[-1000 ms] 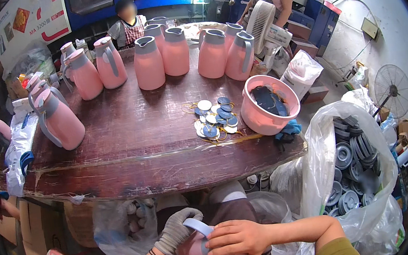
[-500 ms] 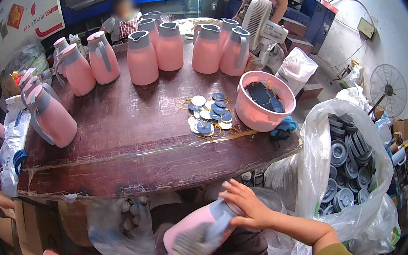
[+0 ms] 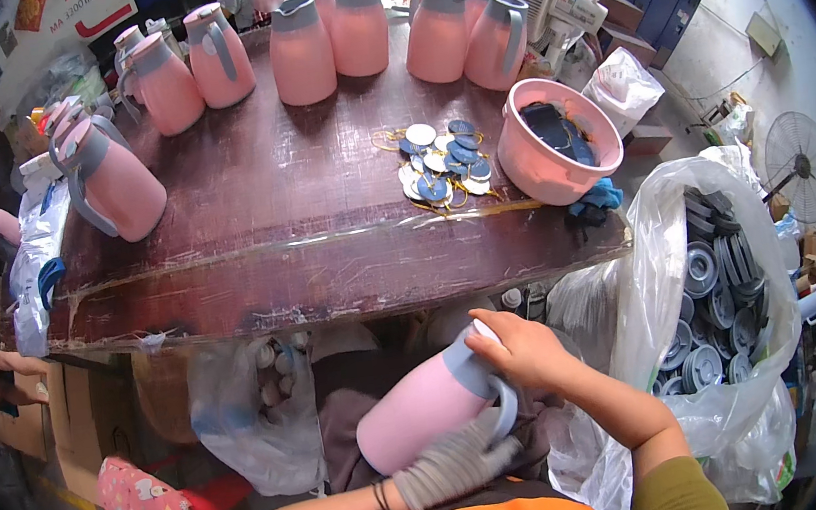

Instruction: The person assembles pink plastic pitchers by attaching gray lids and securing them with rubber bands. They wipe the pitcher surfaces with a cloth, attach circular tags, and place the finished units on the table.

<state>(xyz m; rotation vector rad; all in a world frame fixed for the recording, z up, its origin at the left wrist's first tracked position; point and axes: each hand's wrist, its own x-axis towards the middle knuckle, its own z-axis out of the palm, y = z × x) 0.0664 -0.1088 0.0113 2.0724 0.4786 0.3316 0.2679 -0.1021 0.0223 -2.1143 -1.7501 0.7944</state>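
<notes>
Across my lap lies a pink vacuum jug (image 3: 416,415) with a grey collar and handle, tilted with its mouth up to the right. My left hand (image 3: 457,466), in a grey knit glove, is closed against the jug's side by its handle. My bare right hand (image 3: 529,347) curls over the mouth, fingers and thumb closed on a small white piece (image 3: 483,330) there. Most of that piece is hidden by my fingers, so its kind cannot be made out.
Several pink jugs (image 3: 302,60) stand on the dark red table (image 3: 260,282). Round blue and white tags (image 3: 443,165) lie beside a pink bucket (image 3: 559,162) holding dark pieces. At right, a clear bag holds grey lids (image 3: 703,322). Another person's arm (image 3: 18,362) shows at left.
My view has tipped down. My right hand has gone from spread fingers over the jug's mouth to a curled grip, and a white piece now shows. The gloved hand has shifted lower along the jug.
</notes>
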